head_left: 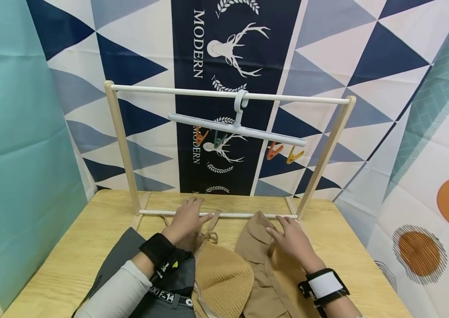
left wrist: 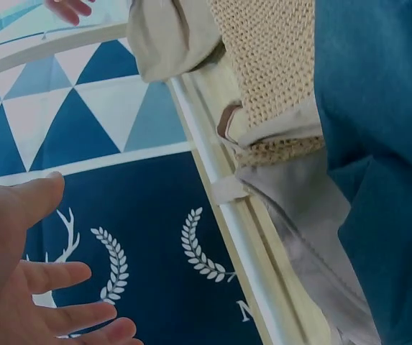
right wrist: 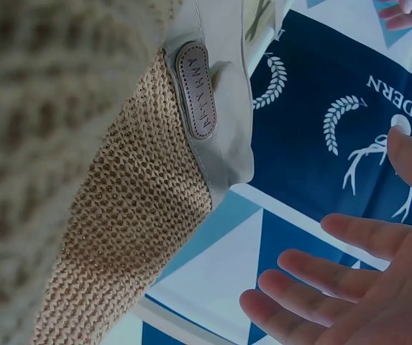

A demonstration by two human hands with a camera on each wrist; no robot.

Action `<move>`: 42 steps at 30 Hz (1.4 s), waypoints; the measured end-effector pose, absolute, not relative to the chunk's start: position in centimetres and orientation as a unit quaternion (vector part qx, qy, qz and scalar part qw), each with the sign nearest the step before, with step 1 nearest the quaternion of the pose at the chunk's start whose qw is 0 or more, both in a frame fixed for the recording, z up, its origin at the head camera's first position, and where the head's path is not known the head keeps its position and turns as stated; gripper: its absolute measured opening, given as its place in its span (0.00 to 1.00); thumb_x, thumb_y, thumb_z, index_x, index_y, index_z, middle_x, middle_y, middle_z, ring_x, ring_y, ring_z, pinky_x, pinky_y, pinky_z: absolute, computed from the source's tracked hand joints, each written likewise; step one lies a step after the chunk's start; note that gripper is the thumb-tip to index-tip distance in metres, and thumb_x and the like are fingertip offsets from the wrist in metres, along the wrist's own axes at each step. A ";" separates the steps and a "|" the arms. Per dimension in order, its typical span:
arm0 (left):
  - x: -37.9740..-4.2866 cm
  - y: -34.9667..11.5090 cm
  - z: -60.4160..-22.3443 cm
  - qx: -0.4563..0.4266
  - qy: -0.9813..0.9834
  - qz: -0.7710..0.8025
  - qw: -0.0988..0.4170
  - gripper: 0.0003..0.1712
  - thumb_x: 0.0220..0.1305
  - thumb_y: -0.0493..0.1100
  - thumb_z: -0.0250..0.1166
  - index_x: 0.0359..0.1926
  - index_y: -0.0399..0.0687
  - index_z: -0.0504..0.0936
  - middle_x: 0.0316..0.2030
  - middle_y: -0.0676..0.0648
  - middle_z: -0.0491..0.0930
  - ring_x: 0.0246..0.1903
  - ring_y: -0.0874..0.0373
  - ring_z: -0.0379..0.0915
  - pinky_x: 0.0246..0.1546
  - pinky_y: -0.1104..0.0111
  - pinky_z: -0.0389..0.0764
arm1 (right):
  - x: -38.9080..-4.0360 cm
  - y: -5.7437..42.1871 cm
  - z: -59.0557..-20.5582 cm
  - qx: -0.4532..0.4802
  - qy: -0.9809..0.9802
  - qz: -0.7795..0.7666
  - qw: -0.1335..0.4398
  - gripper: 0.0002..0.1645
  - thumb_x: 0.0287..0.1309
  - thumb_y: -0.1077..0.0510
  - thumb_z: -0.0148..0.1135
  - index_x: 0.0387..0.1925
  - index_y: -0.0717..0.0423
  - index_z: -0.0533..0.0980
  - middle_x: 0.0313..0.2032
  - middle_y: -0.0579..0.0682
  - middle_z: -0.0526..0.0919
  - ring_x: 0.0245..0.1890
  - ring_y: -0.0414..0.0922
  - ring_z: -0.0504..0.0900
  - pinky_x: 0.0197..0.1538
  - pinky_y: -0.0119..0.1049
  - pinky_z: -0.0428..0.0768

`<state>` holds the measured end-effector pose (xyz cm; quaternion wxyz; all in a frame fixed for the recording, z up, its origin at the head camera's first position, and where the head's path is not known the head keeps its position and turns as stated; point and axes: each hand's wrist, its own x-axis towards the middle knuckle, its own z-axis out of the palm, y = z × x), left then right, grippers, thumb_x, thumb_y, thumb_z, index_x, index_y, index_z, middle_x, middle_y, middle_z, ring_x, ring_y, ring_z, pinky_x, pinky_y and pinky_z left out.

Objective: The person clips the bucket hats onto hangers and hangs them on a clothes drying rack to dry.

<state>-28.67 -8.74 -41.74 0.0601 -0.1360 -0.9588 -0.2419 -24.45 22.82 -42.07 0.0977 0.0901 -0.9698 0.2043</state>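
Note:
My left hand (head_left: 186,223) hovers over the near side of the rack's lower bar, fingers spread with nothing between them. Level with it, my right hand (head_left: 291,240) is held palm inward above tan cloth, its fingers straight and bare in the right wrist view. Between the hands lies a tan woven hat (head_left: 224,278) with a cord bow at its edge. Beside it are a smooth tan fabric piece (head_left: 253,247) and a woven part with a leather label (right wrist: 196,90). Dark grey trousers (head_left: 119,258) with a lettered black belt (head_left: 170,297) lie partly hidden under my left forearm.
A wood-and-white rack (head_left: 129,159) stands at the table's back. From its top bar (head_left: 149,89) hangs a tilted pale blue hanger (head_left: 236,129) with orange, green and yellow clips (head_left: 274,151). Patterned cloth walls (head_left: 141,39) close in behind and at the sides of the wooden table (head_left: 49,247).

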 end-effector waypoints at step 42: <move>-28.2 -4.4 -41.2 -0.211 -0.943 -0.255 0.018 0.40 0.68 0.59 0.59 0.71 0.41 0.62 0.69 0.34 0.63 0.69 0.35 0.59 0.67 0.44 0.61 | -21.8 24.2 -42.4 0.078 -0.977 0.189 0.064 0.36 0.66 0.46 0.58 0.63 0.70 0.68 0.58 0.78 0.71 0.57 0.74 0.71 0.57 0.65 0.71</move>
